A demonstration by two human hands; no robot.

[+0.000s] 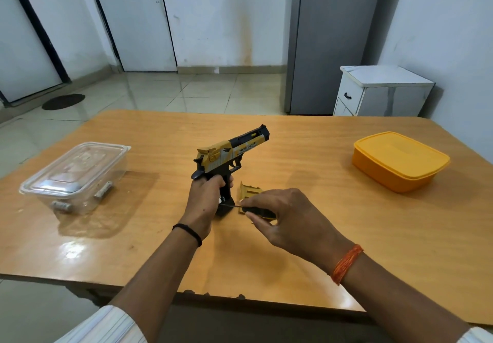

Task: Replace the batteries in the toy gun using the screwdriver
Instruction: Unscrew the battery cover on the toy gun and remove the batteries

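Gripping the gun (231,153) by its grip at the table's (306,249) middle, the left hand (203,200) holds it upright while the right hand (284,216) pinches the screwdriver (254,210), tip at the grip's base. A yellow cover (249,191) lies just beside, so the compartment seems open; swapping batteries and closing likely remain. A clear box (77,174) sits near the left edge, a yellow box (400,162) near the right; tiled floor, doors and a cabinet lie beyond.

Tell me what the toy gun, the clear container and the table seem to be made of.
Toy gun: looks like moulded plastic, yellow, silver-grey and black, fairly matte, with printed lettering on the slide.
Clear container: transparent plastic, glossy; its contents show through the walls and lid.
Table: wood or wood-look laminate, which one is unclear; orange-brown grain lines under a shiny finish that reflects light.
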